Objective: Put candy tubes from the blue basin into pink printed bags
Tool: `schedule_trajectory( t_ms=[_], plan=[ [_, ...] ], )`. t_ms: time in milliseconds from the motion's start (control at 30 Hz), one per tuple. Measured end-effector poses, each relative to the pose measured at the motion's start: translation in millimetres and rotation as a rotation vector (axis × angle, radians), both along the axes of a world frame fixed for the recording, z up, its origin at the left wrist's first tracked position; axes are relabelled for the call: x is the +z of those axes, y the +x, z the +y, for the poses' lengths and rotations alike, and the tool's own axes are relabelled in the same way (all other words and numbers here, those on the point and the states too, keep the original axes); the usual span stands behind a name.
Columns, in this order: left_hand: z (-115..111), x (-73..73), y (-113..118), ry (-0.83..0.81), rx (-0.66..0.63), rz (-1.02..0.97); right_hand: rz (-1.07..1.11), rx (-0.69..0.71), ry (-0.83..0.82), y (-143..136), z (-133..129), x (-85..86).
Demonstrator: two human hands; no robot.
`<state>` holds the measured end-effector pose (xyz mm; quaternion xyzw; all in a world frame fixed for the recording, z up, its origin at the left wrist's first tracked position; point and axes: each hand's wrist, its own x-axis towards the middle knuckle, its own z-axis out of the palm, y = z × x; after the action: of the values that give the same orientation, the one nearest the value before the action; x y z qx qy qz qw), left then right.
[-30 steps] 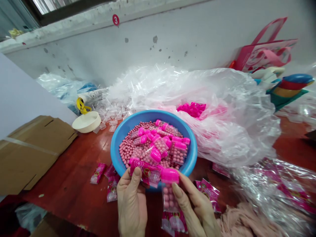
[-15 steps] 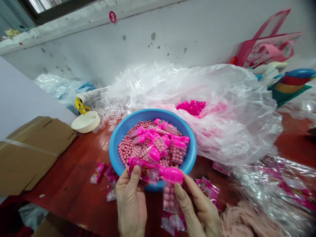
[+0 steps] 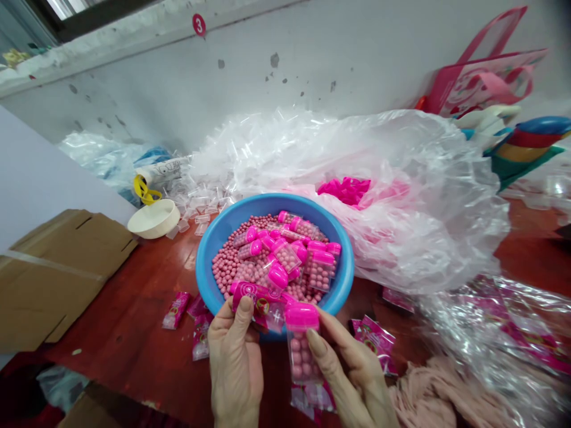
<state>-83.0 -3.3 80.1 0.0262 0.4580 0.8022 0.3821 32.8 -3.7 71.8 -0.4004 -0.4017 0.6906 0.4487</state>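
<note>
Between the thumb and fingers of my left hand (image 3: 236,362) is a pink printed plastic packet (image 3: 265,308), partly see-through and held by its left end. My right hand (image 3: 352,368) pinches a small clear bottle (image 3: 302,351) with a pink cap, full of pink beads. The bottle is nearly upright, its cap close to the packet's right end; whether they touch I cannot tell. Behind both hands stands a blue basin (image 3: 206,255), holding loose pink beads (image 3: 225,270) and several capped bottles (image 3: 285,255) like the one in my grip.
Pink packets (image 3: 177,309) lie left of the basin, others (image 3: 375,342) to its right. Clear plastic bags (image 3: 428,196) fill the back, with pink caps (image 3: 345,191) inside one. A cardboard box (image 3: 62,279) and white round lid (image 3: 154,219) are at left, a cloth (image 3: 441,392) at lower right.
My right hand has brought the bottle a little to the left, closer to the packet. My left hand keeps its hold nearly unmoved. The view has shifted slightly.
</note>
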Motion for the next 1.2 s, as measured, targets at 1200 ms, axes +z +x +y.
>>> schedule_trajectory(
  t_ms=[1200],
  plan=[
    [-7,-5.2,-6,-0.024,-0.148,0.000,-0.413,-0.112,0.262,16,-1,-28.4]
  ],
)
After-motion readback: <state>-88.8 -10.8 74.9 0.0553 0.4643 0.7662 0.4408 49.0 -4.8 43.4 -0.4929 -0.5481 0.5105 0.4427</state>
